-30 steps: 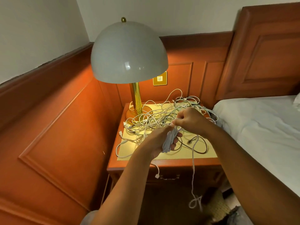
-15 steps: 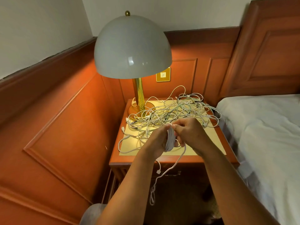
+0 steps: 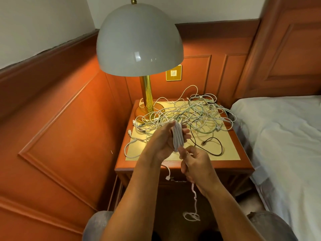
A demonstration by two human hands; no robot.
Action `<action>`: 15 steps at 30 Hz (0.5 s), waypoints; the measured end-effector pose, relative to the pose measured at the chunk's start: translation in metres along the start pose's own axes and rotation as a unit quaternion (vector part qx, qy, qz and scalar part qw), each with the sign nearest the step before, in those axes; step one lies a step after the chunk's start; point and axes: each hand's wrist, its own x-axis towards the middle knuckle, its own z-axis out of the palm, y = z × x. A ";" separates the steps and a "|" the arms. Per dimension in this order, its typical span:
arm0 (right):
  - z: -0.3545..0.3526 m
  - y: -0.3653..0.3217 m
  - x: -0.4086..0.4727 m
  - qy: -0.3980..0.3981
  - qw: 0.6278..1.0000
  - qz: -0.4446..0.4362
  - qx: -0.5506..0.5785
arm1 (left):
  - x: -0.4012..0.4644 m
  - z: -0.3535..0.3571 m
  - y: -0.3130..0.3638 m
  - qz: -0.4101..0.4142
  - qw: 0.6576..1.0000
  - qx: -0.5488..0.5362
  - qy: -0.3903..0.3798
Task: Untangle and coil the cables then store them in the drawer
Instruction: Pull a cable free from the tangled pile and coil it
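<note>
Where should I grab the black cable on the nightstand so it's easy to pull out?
Grab the black cable at its big loose loop near the nightstand's front right, coming from the bed side. That loop lies flat and apart from the white tangle; farther back it runs into the pile and would probably snag.

A lit lamp (image 3: 139, 37) with a grey dome shade stood on a wooden nightstand (image 3: 231, 164) at the frame's centre. Orange-brown wall panelling (image 3: 57, 119) filled the left, with pale wall (image 3: 34, 23) above. A bed (image 3: 286, 136) with white sheets and a wooden headboard (image 3: 291, 49) occupied the right.
</note>
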 end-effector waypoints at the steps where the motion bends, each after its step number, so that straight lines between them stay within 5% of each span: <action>1: 0.001 0.006 -0.002 -0.023 0.999 0.007 0.025 | -0.002 0.002 0.007 0.007 1.000 -0.011 -0.004; 15: -0.009 0.034 0.015 -0.186 0.978 0.099 -0.003 | -0.031 0.014 0.034 0.015 0.990 -0.127 -0.064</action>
